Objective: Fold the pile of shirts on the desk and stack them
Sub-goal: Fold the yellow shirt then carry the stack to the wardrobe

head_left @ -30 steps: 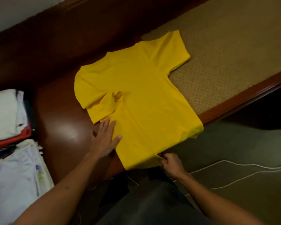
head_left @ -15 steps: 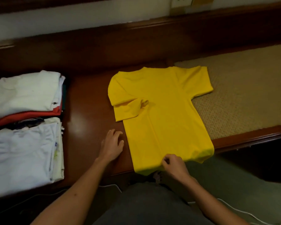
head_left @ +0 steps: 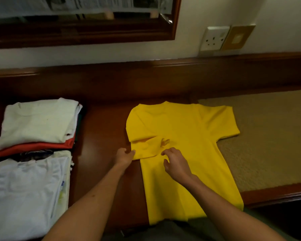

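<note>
My left hand (head_left: 124, 156) pinches the folded sleeve's (head_left: 146, 148) outer corner; my right hand (head_left: 175, 164) hovers just beside it, fingers curled loosely, gripping nothing. The yellow T-shirt (head_left: 186, 153) lies flat on the tabletop (head_left: 102, 136). I'd tug that sleeve taut, smoothing its creases first.

Head view, close, looking down onto desk (head_left: 101, 136) toward wall.
</note>
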Tool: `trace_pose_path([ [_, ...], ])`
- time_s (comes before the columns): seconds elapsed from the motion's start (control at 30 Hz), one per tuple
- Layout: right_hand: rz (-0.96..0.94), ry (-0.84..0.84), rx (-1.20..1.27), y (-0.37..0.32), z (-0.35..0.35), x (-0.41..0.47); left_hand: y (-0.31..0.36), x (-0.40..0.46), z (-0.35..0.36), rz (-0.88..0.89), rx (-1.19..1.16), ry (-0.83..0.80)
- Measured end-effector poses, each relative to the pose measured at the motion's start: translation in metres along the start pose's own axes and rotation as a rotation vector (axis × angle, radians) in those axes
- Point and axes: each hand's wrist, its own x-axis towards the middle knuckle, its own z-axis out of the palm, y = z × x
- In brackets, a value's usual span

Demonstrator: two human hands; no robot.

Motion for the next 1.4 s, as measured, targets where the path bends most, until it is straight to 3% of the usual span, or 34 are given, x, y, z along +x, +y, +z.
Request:
trace_pose_path([
  [0.13,-0.134,0.061,-0.312,-0.002,0.0,0.04,0.013,0.028,0.016,0.046,0.259,-0.045],
  [0.2,-0.219,-0.063,-0.41,0.004,0.005,0.059,0.024,0.033,0.02,0.059,0.353,-0.044],
  [0.3,-0.297,-0.145,-0.452,0.018,0.013,0.081,0.052,0.029,0.017,0.073,0.213,0.093],
  [0.37,-0.279,-0.125,-0.431,0.026,0.014,0.089,0.086,0.022,0.012,0.188,0.034,0.139],
  [0.47,-0.308,0.15,-0.011,0.038,0.024,0.101,0.161,0.018,0.013,0.436,-0.112,-0.09],
  [0.57,0.05,0.229,0.689,0.03,0.008,0.112,0.212,0.026,0.02,0.551,-0.26,-0.442],
  [0.63,0.349,0.299,1.011,0.03,-0.006,0.123,0.21,0.042,0.02,0.554,-0.283,-0.328],
  [0.73,0.62,0.292,1.308,0.044,-0.016,0.143,0.167,0.083,0.007,0.465,-0.058,0.169],
  [0.8,0.668,0.306,1.146,0.051,-0.024,0.154,0.14,0.109,0.0,0.372,0.169,0.195],
  [0.9,0.433,0.353,0.506,0.063,-0.033,0.176,0.133,0.131,-0.001,0.394,0.319,-0.069],
  [0.97,0.213,0.11,0.16,0.063,-0.041,0.189,0.142,0.143,0.0,0.402,0.504,-0.133],
  [1.03,0.123,-0.225,-0.079,0.064,-0.044,0.199,0.151,0.156,0.002,0.368,0.639,-0.106],
  [1.07,0.115,-0.305,-0.132,0.066,-0.045,0.2,0.154,0.163,0.003,0.336,0.655,-0.094],
  [1.13,0.182,-0.282,-0.111,0.074,-0.05,0.199,0.16,0.168,0.004,0.257,0.627,-0.077],
  [1.2,0.299,-0.115,-0.004,0.089,-0.053,0.194,0.167,0.163,0.004,0.205,0.582,0.004],
  [1.3,0.448,0.212,0.253,0.111,-0.047,0.169,0.173,0.137,0.014,0.288,0.58,0.174],
  [1.4,0.588,0.334,0.483,0.11,-0.03,0.138,0.183,0.111,0.042,0.413,0.496,0.133],
])
